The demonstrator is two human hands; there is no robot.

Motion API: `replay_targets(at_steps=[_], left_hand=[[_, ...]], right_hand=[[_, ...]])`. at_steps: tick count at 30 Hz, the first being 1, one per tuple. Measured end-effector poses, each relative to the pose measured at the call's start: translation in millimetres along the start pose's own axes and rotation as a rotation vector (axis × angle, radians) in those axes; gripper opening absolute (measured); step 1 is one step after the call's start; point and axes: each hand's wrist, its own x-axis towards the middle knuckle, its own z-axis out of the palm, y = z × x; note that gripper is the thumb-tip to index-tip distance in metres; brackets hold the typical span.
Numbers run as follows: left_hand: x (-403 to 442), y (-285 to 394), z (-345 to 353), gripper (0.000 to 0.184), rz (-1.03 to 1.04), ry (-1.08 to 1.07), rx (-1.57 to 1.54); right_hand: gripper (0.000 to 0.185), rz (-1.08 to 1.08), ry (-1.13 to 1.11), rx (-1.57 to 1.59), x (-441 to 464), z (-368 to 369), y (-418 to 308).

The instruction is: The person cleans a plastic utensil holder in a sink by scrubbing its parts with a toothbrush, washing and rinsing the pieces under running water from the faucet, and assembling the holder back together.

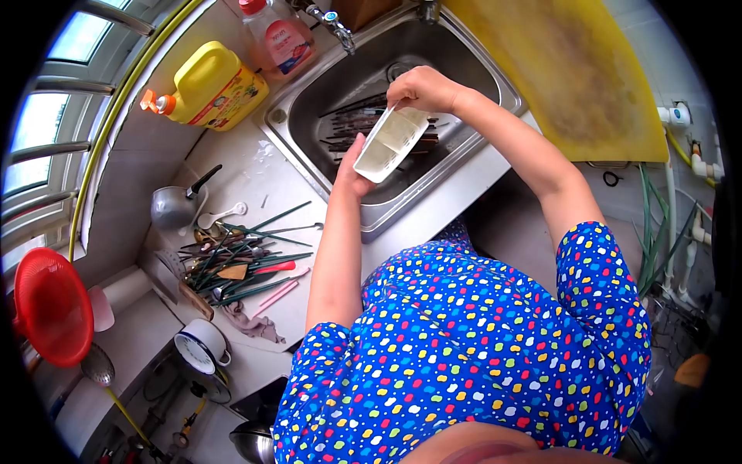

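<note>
One left hand (354, 176), one right hand (423, 89), fingers closed on white container (394, 141), above sticks (358, 124) in sink (457, 56)

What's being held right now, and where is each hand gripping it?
A white slotted plastic caddy: the right hand grips its far end, and the left hand holds its side near the opposite end.
</note>
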Motion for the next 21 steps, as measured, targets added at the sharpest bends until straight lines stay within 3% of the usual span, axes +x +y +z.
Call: replay_targets(at_steps=[7,10,12,14,16,18,19,21], left_hand=[[-1.1,3.5,-2.2,0.039,-0.010,0.017,-0.247],[7.4,2.8,-6.7,0.031,0.028,0.030,-0.180],[5.5,2.5,-3.5,0.026,0.091,0.047,-0.247],[9.1,3.7,-8.3,0.028,0.112,0.035,-0.273],[7.0,2.0,-8.4,0.029,0.165,0.158,-0.240],[16.1,-0.8,-20.7,0.032,0.179,0.156,-0.215],[18.7,-1.8,-25.4,0.036,0.165,0.150,-0.216],[17.8,-2.7,-28.3,0.042,0.143,0.148,-0.204]], right_hand=[[0.008,0.088,0.122,0.217,-2.0,8.7,-4.4],[0.020,0.169,0.153,0.215,-6.6,14.3,-4.1],[0.043,0.185,0.750,-0.123,-7.3,25.8,-16.8],[0.075,0.528,0.955,0.239,-18.6,66.7,-17.9],[0.085,0.743,0.775,0.704,-29.7,113.5,-38.2],[0.078,0.803,0.569,0.509,-33.5,132.9,-70.4],[0.078,0.809,0.573,0.509,-29.1,134.0,-73.0],[0.059,1.002,0.473,0.469,-21.9,135.5,-77.4]])
